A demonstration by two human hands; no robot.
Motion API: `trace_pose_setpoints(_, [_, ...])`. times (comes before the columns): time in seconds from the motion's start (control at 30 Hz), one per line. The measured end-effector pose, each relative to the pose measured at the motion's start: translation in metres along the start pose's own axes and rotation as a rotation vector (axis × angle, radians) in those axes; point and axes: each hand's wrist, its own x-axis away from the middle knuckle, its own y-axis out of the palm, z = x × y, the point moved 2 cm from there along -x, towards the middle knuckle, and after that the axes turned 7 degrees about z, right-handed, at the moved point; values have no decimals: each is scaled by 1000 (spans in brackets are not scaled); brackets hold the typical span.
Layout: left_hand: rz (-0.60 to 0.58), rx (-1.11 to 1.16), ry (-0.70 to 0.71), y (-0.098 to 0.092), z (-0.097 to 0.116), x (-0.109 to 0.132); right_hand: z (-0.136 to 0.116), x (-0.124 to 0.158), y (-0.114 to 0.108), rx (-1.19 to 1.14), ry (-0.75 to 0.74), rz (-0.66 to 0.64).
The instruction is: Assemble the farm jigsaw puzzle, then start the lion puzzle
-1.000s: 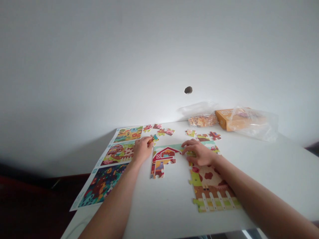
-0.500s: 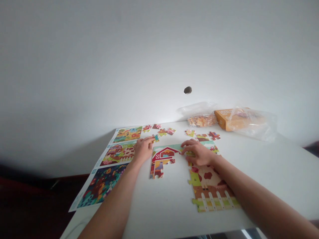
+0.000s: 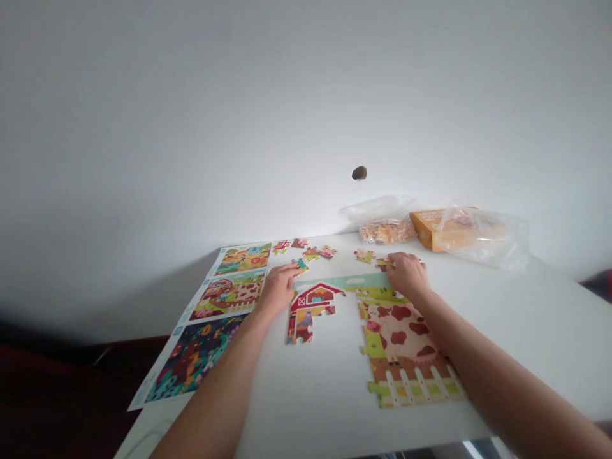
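A partly built farm puzzle (image 3: pixel 396 344) with a red barn (image 3: pixel 313 299) and a spotted cow lies on the white table (image 3: pixel 526 331). My left hand (image 3: pixel 277 287) rests at the puzzle's top left corner, fingers curled, its fingertips touching a small loose piece (image 3: pixel 301 263). My right hand (image 3: pixel 406 274) lies fingers-down over loose pieces just beyond the puzzle's top right edge; what its fingers grip is hidden. More loose pieces (image 3: pixel 318 252) lie scattered behind the puzzle.
A sheet of three picture cards (image 3: pixel 210 319) hangs over the table's left edge. At the back right stand an orange box (image 3: pixel 430 226) in a clear plastic bag (image 3: pixel 482 236) and a bag of pieces (image 3: pixel 385 229). The white wall has a small hole (image 3: pixel 359 173).
My right hand has left the puzzle's top middle and moved back and right onto the loose pieces. The left hand has crept slightly toward the small piece.
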Motion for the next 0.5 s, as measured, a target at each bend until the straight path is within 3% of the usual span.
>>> trace_pose_setpoints(0.33, [-52, 125, 60, -3, 16, 2, 16, -8, 7, -19, -1, -47])
trace_pose_setpoints(0.5, [-161, 100, 144, -8, 30, 6, 26, -15, 7, -24, 13, -80])
